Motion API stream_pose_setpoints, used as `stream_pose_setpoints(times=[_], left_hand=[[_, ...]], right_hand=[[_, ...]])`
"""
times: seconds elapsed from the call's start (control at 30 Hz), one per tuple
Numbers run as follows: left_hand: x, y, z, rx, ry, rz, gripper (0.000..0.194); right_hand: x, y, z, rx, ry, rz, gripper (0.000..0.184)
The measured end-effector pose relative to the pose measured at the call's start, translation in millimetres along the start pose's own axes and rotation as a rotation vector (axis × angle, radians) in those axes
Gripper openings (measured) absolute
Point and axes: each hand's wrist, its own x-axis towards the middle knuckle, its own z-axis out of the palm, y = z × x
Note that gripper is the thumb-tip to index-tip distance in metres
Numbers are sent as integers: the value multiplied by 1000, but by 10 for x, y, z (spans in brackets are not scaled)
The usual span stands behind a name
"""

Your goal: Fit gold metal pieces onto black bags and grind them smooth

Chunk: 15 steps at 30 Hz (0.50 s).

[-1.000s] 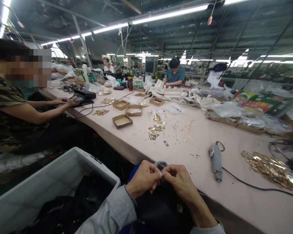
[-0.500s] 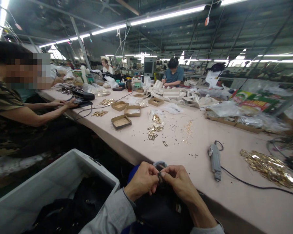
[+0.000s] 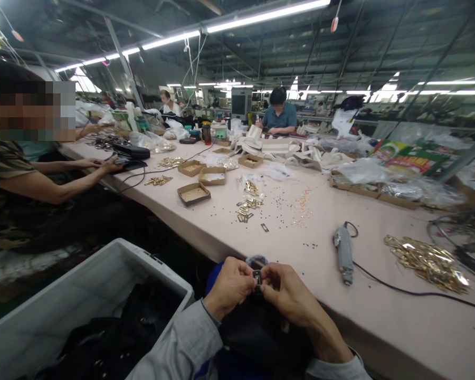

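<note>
Both of my hands meet over my lap at the table's near edge. My left hand (image 3: 233, 287) pinches one side of a small dark piece with a metal frame (image 3: 257, 279); my right hand (image 3: 285, 292) grips its other side with thumb and fingers. The piece appears to sit on a black bag (image 3: 257, 330) in my lap, though my hands hide much of where they join. To the right on the table lies a grey electric screwdriver (image 3: 344, 256) with its cord, apart from my hands. A single rectangular metal frame (image 3: 264, 227) lies beyond my fingers.
A pale bin (image 3: 121, 253) with black items stands at my left. On the table (image 3: 206, 235) are gold metal parts (image 3: 425, 264), scattered tiny screws, a cardboard tray (image 3: 193, 194) and plastic bags. A co-worker (image 3: 11, 179) sits at the left, another (image 3: 279, 113) across the table.
My right fingers have shifted on the small dark piece, and its metal frame now shows more between my hands. The whole view has moved slightly.
</note>
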Motion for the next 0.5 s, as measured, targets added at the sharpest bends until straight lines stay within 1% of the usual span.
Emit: stream_pose_setpoints(times=[0.07,0.13,0.23,0.37,0.43,0.5], left_hand=[[9,12,23,0,28,10,6],[-5,35,38,-5,17,18,8],[-40,47,51,-7,-3,29,13],[-25,-23,74,-30,73,87,12],[-3,-69,81,-57,108,97,13],[3,-96,76,-89,118,91,16]], right_hand=[[42,76,23,75,25,30,11],[79,155,30,149,42,47,13],[106,241,28,206,39,36,17],[119,300,64,229,44,31,17],[123,304,85,225,66,43,16],[122,290,93,224,77,48,15]])
